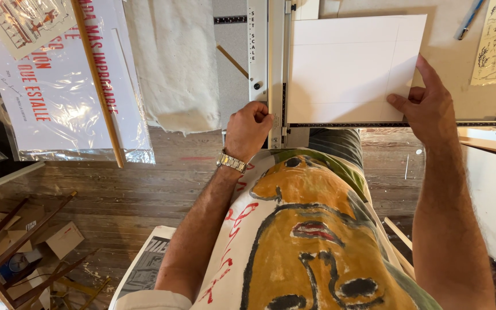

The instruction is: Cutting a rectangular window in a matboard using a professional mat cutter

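My left hand [249, 127] is closed in a fist around the head of the cutter rail [275, 69], the long metal bar that runs up along the left edge of the white board [345, 66]. My right hand [429, 106] steadies that board at its lower right corner: the thumb reaches up along its right edge and the fingers [400, 103] press on its face, so this hand is pinching and bracing, not open.

The board lies flat on the surface [483, 100], its left edge tucked against the rail and its bottom edge sitting on the dark ruled squaring bar [374, 124] that runs out rightward from the rail's foot. Faint pencil lines cross the board. To the left of the rail there is a folded pale cloth [173, 63], and further left a print in a clear sleeve [58, 80].

I judge this to be the lining-up stage: the board is being squared against rail and bar. The next move calls for holding the board dead still with my right hand while my left works the rail head, keeping both edges seated so nothing skews.
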